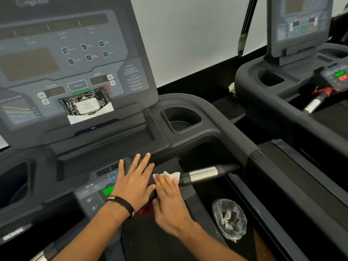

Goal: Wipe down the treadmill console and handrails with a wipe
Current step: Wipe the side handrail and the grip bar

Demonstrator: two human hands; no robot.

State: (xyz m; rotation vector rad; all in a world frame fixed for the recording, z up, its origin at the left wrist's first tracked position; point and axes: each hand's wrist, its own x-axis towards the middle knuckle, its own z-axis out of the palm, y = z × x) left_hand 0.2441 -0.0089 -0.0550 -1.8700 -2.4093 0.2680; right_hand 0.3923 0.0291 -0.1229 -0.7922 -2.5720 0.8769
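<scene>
Two treadmills show: the near one, whose console (75,63) fills the upper left, and a second treadmill (293,59) at the right edge with its own screen. On the near machine one chrome-banded grip bar (204,174) runs with its long axis roughly left to right, rising slightly toward the right where it meets the dark side handrail (263,157); that rail slants from the upper middle down to the lower right. A second chrome grip is only glimpsed at the bottom left corner. Two cup holders are visible on the near deck, one right of the console (181,117) and one partly seen at the far left. One black pack of wipes (86,104) leans on the console ledge. One crumpled clear plastic bag (229,219) lies below the grip bar, with white scraps inside. Two hands are at work: the left hand (134,183), wearing one black wristband (122,204), lies flat with straight, spread fingers on the control panel's black housing, holding nothing. The right hand (169,194) presses one white wipe (169,175) with flat fingers against the inner end of the grip bar, the wipe bunched just beyond its fingertips.
</scene>
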